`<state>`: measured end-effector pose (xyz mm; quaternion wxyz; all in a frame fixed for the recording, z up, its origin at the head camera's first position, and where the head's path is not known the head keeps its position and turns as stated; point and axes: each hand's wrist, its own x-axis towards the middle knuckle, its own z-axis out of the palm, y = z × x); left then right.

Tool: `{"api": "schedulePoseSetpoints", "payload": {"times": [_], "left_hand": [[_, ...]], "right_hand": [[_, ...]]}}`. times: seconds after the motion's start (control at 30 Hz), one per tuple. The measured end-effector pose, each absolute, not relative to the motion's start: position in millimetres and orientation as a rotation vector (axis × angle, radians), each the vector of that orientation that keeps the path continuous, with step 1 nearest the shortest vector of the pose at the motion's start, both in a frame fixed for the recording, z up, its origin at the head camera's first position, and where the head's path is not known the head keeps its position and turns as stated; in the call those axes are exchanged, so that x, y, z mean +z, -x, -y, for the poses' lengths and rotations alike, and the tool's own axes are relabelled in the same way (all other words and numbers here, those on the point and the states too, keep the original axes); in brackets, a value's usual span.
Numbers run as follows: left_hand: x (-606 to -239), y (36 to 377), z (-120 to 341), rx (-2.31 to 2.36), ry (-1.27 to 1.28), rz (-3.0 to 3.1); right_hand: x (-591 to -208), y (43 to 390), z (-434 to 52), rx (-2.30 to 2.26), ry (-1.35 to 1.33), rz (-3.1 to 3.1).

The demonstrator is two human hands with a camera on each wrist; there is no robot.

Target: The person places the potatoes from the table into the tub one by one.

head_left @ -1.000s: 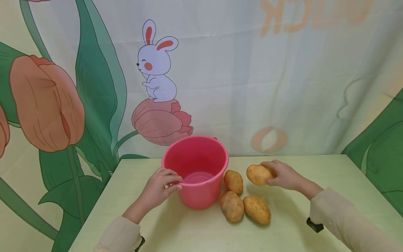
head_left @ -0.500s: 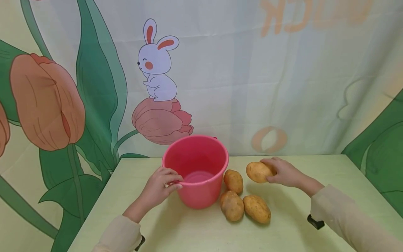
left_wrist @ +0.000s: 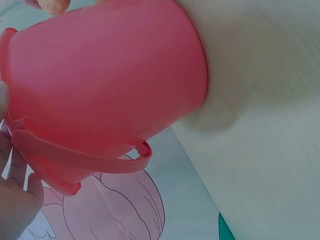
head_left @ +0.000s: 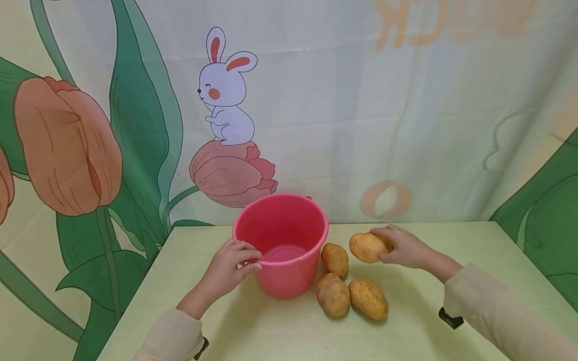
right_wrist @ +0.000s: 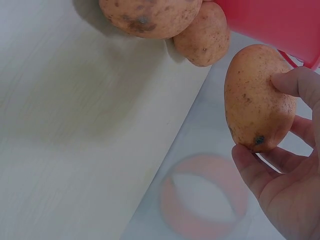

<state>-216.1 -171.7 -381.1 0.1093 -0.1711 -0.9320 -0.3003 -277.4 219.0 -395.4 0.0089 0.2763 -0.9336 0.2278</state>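
Behind both hands hangs a pale curtain (head_left: 316, 125) with drawn tulips and a white rabbit (head_left: 232, 120), and under the hands there is a light table (head_left: 280, 336). The left hand (head_left: 232, 265) is partly closed, with its fingers and thumb pinching the rim of a pink bucket (head_left: 289, 281) at the side nearest to this hand. I suppose this grip is there to make the bucket steady, since it looks light and a push could shift it. The bucket stands just beyond the left hand, with its mouth facing up, and its handle (left_wrist: 90, 162) hangs down along the outside, probably so that the opening is free. The right hand (head_left: 402, 245) is open only as wide as one potato (head_left: 368, 248), which it grips above the table, the thumb on one side and the fingers on the other. It takes the potato by the end away from the left hand, perhaps because the potato is too thick to be wrapped fully. Three other potatoes, one far (head_left: 335, 260) and two nearer (head_left: 333, 296) (head_left: 369, 300), lie between the two hands in a close group beside the bucket, seemingly within easy reach of the right hand.
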Motion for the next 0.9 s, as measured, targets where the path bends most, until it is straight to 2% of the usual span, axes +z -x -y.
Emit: {"api": "schedulePoseSetpoints", "payload": {"times": [0.9], "left_hand": [[-380.7, 216.1, 172.4, -0.844, 0.540, 2.735]], "right_hand": [[-376.1, 270.4, -207.0, 0.733, -0.967, 2.913]]}}
